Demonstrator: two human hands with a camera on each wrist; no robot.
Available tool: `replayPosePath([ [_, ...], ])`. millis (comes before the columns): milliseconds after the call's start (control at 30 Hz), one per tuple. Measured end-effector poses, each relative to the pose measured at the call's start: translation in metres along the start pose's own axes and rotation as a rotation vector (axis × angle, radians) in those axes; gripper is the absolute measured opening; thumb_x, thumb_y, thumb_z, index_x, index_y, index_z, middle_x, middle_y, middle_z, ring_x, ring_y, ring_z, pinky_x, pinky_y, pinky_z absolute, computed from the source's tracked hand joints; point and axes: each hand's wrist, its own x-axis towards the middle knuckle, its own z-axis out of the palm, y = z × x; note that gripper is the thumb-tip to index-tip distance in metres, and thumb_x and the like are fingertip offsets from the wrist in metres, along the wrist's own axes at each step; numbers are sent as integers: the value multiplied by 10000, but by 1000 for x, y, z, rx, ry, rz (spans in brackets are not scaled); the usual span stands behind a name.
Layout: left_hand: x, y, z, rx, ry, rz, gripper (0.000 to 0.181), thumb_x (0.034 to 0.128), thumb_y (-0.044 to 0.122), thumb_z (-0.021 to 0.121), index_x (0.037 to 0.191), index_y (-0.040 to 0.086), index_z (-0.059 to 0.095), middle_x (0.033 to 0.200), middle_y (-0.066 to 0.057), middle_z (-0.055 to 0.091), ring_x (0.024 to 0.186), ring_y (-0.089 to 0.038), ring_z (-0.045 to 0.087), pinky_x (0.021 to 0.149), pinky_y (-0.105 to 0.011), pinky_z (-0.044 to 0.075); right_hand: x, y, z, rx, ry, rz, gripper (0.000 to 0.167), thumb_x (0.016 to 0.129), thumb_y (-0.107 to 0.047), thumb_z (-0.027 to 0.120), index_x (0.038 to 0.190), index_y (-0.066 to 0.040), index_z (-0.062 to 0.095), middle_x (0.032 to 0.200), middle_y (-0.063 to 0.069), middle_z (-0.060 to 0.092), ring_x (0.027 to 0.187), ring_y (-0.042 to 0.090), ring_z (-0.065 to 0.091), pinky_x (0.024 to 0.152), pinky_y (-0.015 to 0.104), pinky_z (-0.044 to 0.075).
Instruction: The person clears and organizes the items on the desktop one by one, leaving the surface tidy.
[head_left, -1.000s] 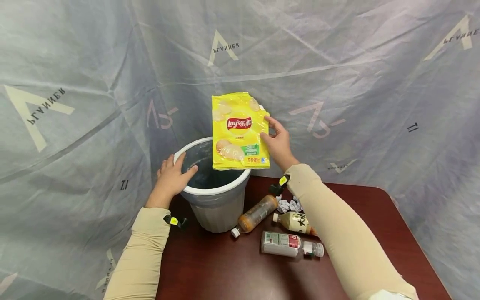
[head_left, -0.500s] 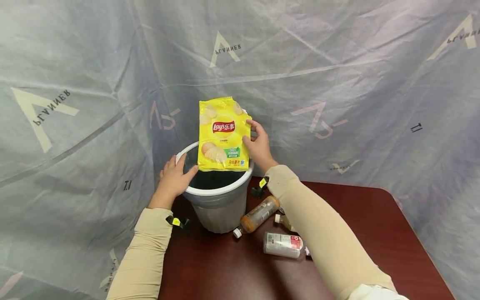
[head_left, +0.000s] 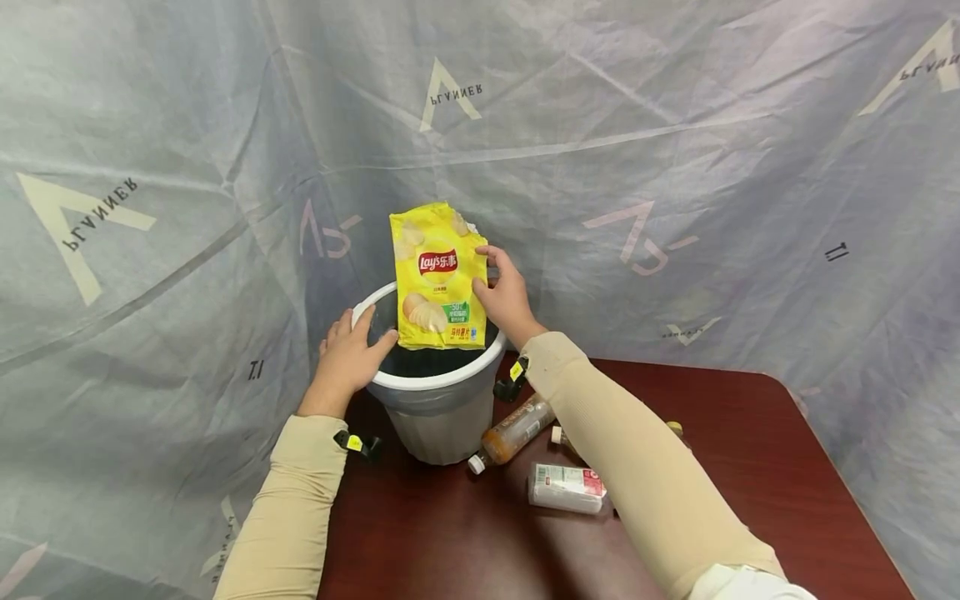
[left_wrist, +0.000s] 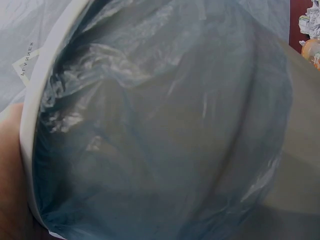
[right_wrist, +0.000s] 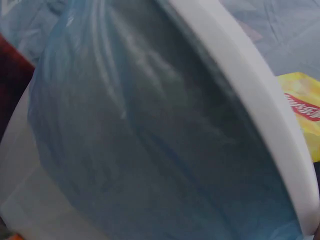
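Observation:
A yellow Lay's potato chip bag [head_left: 438, 283] is upright over the mouth of a grey trash can [head_left: 442, 429] with a white rim. My right hand [head_left: 508, 298] pinches the bag by its right edge, thumb in front. With fingers spread, my left hand [head_left: 347, 360] rests on the can's left rim. Part of that hand [left_wrist: 11, 175] shows beyond the white rim [left_wrist: 37, 95] in the left wrist view. A bluish plastic liner [right_wrist: 130, 125] folds down over the can's outside. At the right edge of the right wrist view, the bag [right_wrist: 305, 112] appears beyond the rim.
On the dark red table [head_left: 435, 533], a bottle with orange ends [head_left: 517, 429] lies right of the can. A clear labelled bottle [head_left: 566, 487] lies nearer, partly behind the right sleeve. Another bottle [head_left: 557, 435] is mostly covered. Crumpled paper [left_wrist: 311, 24] shows in the left wrist view.
My right hand has carried the chip bag leftward and slightly down, from the can's right side to over its mouth. My left hand has stayed on the rim.

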Motion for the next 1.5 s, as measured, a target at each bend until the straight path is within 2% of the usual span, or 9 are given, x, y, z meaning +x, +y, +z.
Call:
replayPosePath([
  [200, 0, 2, 0, 11, 2, -3, 815, 1017, 632, 368, 1638, 141, 172, 1652, -287, 44, 1496, -532, 46, 1134, -733, 66, -5, 2, -3, -143, -112, -15, 370, 988, -122, 631, 1345, -192, 563, 1197, 83, 562, 853, 226, 640, 714, 346, 529],
  [300, 1, 2, 1, 12, 3, -2, 799, 1022, 615, 373, 1637, 145, 177, 1652, -285, 50, 1496, -531, 51, 1136, -730, 69, -8, 3, -4, -219, -147, -29, 264, 989, -140, 634, 1249, -166, 601, 1054, 67, 580, 774, 187, 603, 674, 326, 505],
  [500, 3, 2, 1, 20, 0, 18, 776, 1026, 581, 404, 1636, 153, 187, 1648, -284, 71, 1489, -539, 73, 1126, -740, 79, -13, -6, -4, -499, -319, -75, 138, 997, -234, 637, 1105, -159, 678, 757, 23, 611, 611, 180, 523, 577, 322, 451],
  [600, 4, 3, 2, 44, -4, 11, 789, 1020, 597, 394, 1637, 156, 179, 1646, -284, 82, 1484, -546, 82, 1117, -751, 87, -13, -15, -3, -628, -417, -90, 169, 990, -266, 638, 1084, -140, 699, 788, -3, 654, 655, 172, 563, 619, 322, 483],
  [733, 5, 5, 2, 53, -5, 2, 793, 1016, 604, 396, 1638, 164, 177, 1646, -284, 83, 1483, -549, 80, 1116, -754, 90, -14, -21, -2, -743, -462, -96, 218, 985, -277, 642, 1122, -119, 703, 973, 37, 684, 802, 184, 597, 744, 341, 514],
  [867, 5, 7, 2, 58, -13, 2, 786, 1018, 602, 398, 1636, 165, 187, 1645, -290, 73, 1482, -552, 78, 1121, -750, 87, -16, -20, -5, -795, -436, -104, 262, 988, -298, 630, 1182, -134, 692, 1276, 111, 582, 941, 205, 609, 839, 368, 527],
  [1000, 5, 8, 2, 65, -21, -1, 772, 1019, 603, 390, 1634, 175, 202, 1646, -292, 59, 1482, -554, 72, 1119, -752, 84, -17, -19, -15, -731, -350, -154, 257, 999, -282, 615, 1205, -146, 690, 1440, 126, 467, 1034, 250, 631, 900, 406, 528],
  [1267, 4, 6, 2, 65, -33, 0, 759, 1020, 607, 381, 1628, 180, 229, 1647, -292, 43, 1481, -555, 65, 1121, -748, 87, -14, -9, -67, -537, -136, -222, 285, 995, -207, 614, 1259, -108, 654, 1403, 111, 491, 1232, 321, 543, 966, 496, 467],
  [1500, 4, 1, 1, 55, -22, 1, 755, 1019, 617, 377, 1622, 180, 253, 1648, -287, 43, 1482, -547, 70, 1107, -757, 107, -18, 19, -119, -541, -29, -196, 351, 968, -202, 660, 1307, -122, 624, 1357, 120, 534, 1222, 337, 551, 975, 534, 462],
])
